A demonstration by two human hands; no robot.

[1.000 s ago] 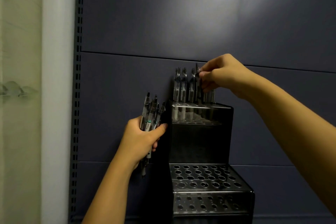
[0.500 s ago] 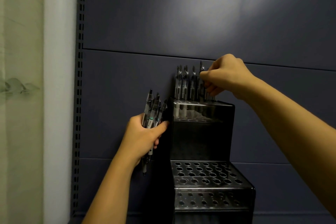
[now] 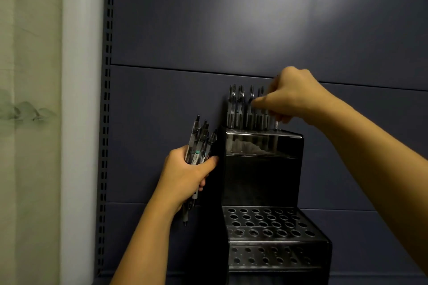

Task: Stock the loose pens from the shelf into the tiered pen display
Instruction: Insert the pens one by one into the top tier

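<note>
right hand (image 3: 291,97) sits over the top tier of the tiered pen display (image 3: 261,169), fingers curled down on a pen (image 3: 276,123) whose lower end shows just above the top holes, right of the standing pens (image 3: 245,108). left hand (image 3: 185,173) is clamped round a bundle of loose pens (image 3: 199,143), held upright just beside the display's left wall. the lower 2 tiers show only open holes. risks: the pen may miss its hole and skid off the glossy top; curled knuckles sit close to the standing row and could tip it; the bundle, gripped low, could slip and drop 1 toward the shelf below.
</note>
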